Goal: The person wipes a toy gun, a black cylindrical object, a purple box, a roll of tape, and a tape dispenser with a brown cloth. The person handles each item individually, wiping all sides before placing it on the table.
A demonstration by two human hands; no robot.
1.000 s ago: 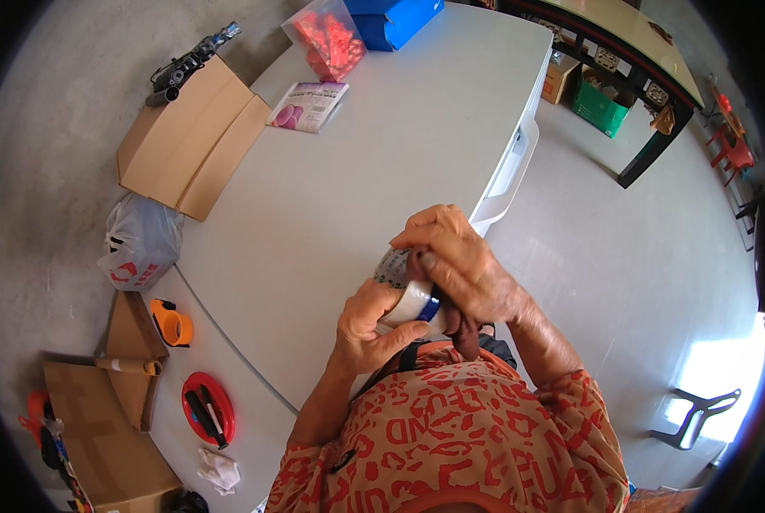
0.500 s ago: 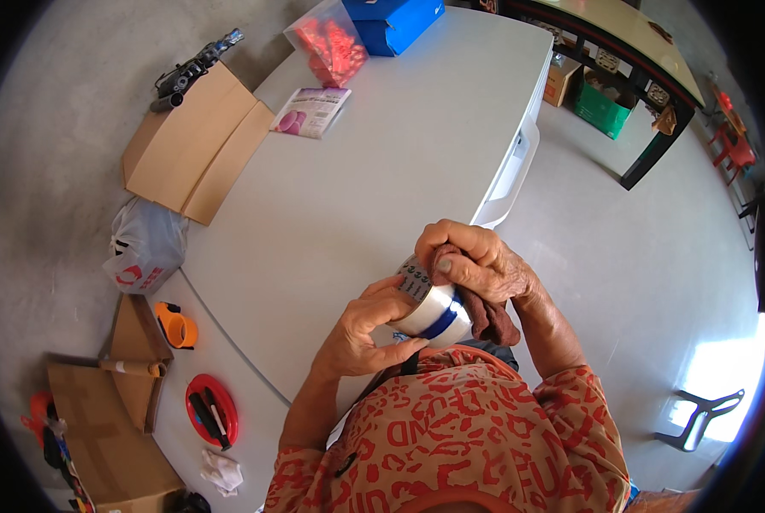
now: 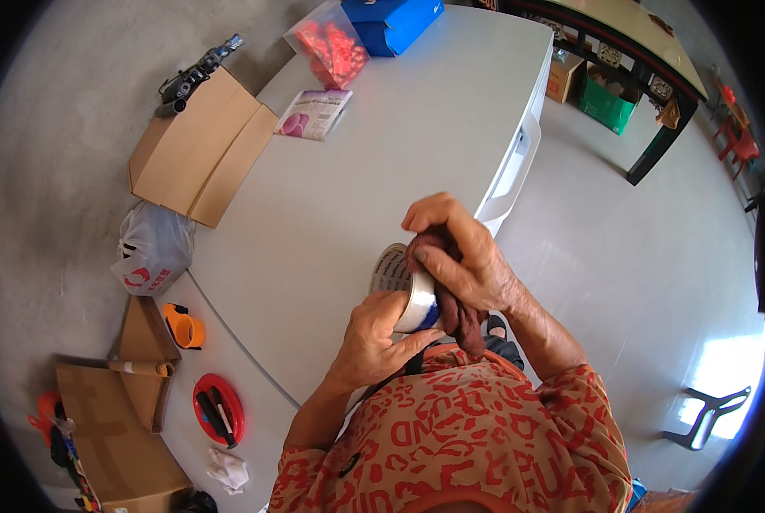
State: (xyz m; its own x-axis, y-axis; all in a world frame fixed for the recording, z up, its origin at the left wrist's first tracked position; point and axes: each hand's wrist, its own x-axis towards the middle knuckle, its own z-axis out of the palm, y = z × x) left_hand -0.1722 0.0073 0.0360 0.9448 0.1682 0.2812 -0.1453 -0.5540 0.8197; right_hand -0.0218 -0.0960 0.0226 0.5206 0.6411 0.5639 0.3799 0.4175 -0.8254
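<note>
Close to my body, above the near edge of the grey table, a wide tape roll (image 3: 420, 304) is tilted on its side. Its outside is pale with a blue band, and its inner core carries printing. My left hand (image 3: 374, 335) grips it, fingers inside the core and thumb beneath the outer face. A brown cloth (image 3: 465, 328) is bunched in my right hand (image 3: 475, 263), thumb and fingers bent around it, and pressed on the roll's right side. Part of the cloth hangs below that hand. The roll's far right side is hidden behind the cloth.
On the table (image 3: 339, 205) lie a printed packet (image 3: 314, 114), a clear tub of red pieces (image 3: 335, 53) and a blue box (image 3: 392, 26). Leftward are an open carton (image 3: 198, 141), a plastic bag (image 3: 156, 248), an orange tape dispenser (image 3: 186, 327) and a red plate (image 3: 233, 402) holding dark-handled tools.
Both hands have shifted slightly left with the tape roll, which has turned so more of its core shows. My right hand and the cloth have moved up and left over the roll.
</note>
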